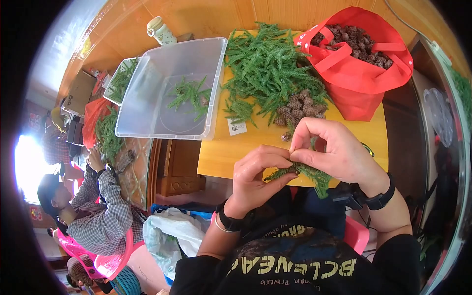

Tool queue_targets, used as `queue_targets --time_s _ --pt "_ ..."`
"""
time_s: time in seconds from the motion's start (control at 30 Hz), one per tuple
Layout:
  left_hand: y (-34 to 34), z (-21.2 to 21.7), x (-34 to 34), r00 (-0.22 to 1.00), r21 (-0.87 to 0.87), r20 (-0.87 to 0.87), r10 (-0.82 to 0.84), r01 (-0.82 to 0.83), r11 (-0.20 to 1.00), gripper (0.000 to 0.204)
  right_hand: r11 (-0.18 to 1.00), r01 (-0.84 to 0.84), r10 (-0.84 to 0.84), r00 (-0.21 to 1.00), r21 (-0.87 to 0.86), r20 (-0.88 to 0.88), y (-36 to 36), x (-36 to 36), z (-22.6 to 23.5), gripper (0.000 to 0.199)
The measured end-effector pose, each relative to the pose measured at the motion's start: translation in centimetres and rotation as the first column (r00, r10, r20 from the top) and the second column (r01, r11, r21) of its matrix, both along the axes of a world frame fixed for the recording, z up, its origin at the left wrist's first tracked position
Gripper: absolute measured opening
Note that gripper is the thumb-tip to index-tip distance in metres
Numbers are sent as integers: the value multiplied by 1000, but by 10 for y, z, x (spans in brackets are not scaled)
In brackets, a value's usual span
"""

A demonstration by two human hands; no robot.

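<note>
Over the table's near edge, my left hand (258, 172) is closed in a pinch on a green pine sprig (317, 181), which looks artificial. A small brown part, perhaps a pine cone, shows at its fingertips. Close beside it, my right hand (337, 152) also pinches, thumb against forefinger, above the sprig; what lies between those fingertips is too small to make out. Just beyond my hands lie a heap of brown pine cones (301, 107) and one loose pine cone (286, 136). A large pile of green pine sprigs (265, 64) spreads behind them.
A red bag (351, 101) full of pine cones stands at the back right of the yellow table (221, 160). At left, a clear plastic bin (164, 132) holds a few sprigs. A white bottle (161, 32) stands behind it. Another person (98, 216) sits at the far left.
</note>
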State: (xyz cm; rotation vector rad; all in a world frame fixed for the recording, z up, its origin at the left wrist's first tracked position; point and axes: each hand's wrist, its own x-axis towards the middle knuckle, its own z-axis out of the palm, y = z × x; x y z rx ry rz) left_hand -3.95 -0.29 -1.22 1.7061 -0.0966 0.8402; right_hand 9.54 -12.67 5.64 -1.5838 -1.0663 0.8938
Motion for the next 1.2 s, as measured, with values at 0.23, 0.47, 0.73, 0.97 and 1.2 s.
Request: queue_targets --time_s 0.23,0.47,0.73,0.97,1.2 --pt "6 -6 -2 994 80 -54 -96 100 992 28 995 -88 74 967 -47 -242 -3 -1 -12 8" --pt "-12 -17 14 979 -99 -139 147 -162 982 59 969 233 -208 952 88 -225 -13 1 -34 8" --pt "-31 -11 13 964 135 -70 256 -245 960 67 895 391 -315 895 215 -315 -19 -10 -41 7" --pt "-35 -5 28 977 -49 -170 130 -140 989 41 911 372 -317 908 177 -274 -29 -9 -37 8" --pt "-43 3 29 972 -108 -202 119 -142 984 25 875 420 -361 897 240 -255 -33 -13 -39 8"
